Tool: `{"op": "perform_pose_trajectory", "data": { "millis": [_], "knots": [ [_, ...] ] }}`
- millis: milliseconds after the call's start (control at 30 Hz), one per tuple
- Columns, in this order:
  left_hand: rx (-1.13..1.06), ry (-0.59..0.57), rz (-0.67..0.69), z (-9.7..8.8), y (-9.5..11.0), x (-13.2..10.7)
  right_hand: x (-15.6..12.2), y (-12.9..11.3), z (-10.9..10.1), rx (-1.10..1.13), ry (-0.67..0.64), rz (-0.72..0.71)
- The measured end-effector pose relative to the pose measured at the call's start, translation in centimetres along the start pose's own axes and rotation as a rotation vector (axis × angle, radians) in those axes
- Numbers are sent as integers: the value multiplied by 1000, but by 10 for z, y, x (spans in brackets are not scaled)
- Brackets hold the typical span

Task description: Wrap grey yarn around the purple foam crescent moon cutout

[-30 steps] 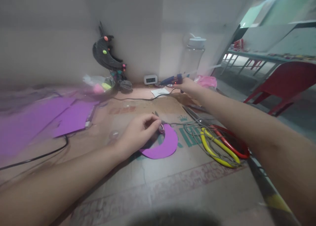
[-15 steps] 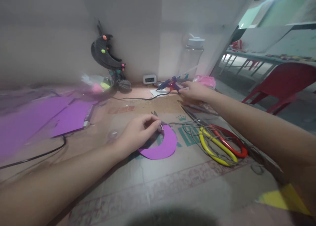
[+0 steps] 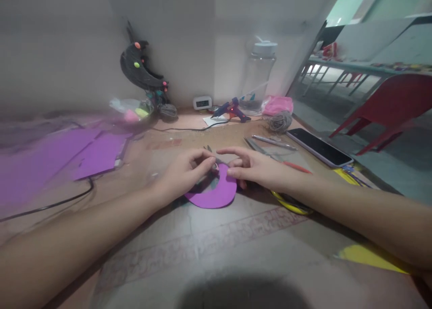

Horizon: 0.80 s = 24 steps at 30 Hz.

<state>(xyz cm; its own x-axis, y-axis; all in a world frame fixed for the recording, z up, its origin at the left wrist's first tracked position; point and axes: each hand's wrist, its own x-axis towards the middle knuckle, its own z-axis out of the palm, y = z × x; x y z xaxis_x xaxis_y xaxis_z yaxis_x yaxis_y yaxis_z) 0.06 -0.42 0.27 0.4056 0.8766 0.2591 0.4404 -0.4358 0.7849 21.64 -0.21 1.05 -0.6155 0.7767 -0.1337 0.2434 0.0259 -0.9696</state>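
Observation:
A purple foam crescent (image 3: 216, 193) lies on the cardboard-covered table (image 3: 236, 246). My left hand (image 3: 184, 172) rests on its left tip, fingers pinched together on a small piece I cannot make out. Coming in from the right, my right hand (image 3: 256, 168) has its fingers stretched out, the fingertips touching the crescent's right edge and holding nothing. A blue glue gun (image 3: 230, 110) stands at the back of the table, apart from both hands.
Purple foam sheets (image 3: 97, 155) and a black cable (image 3: 50, 205) lie at left. A black crescent ornament (image 3: 140, 73), a small clock (image 3: 202, 103), a water jug (image 3: 258, 77), a twine ball (image 3: 279, 121) stand at the back. A phone (image 3: 319, 146) and yellow ring (image 3: 290, 203) lie right.
My right hand set the glue gun down at the back and came forward to the purple crescent. My left hand stayed pinched in place. The view shifted slightly.

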Motion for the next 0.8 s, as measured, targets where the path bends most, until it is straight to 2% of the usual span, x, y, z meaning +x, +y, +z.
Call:
{"op": "perform_pose_trajectory", "data": {
  "millis": [100,300,533,667,800],
  "knots": [
    [-15,-9,-2,-1,2,-1,0,3,-4,-26,58,-26],
    [-41,-22,-61,-1,5,-3,-2,6,1,-100,296,-86],
    [-28,-66,-57,0,5,-1,-5,3,4,-154,350,-131],
    [-9,-90,-61,1,4,-2,-5,3,4,-191,363,-110],
    [10,-110,-17,1,0,-2,-3,3,4,-279,403,-150]
  ]
}}
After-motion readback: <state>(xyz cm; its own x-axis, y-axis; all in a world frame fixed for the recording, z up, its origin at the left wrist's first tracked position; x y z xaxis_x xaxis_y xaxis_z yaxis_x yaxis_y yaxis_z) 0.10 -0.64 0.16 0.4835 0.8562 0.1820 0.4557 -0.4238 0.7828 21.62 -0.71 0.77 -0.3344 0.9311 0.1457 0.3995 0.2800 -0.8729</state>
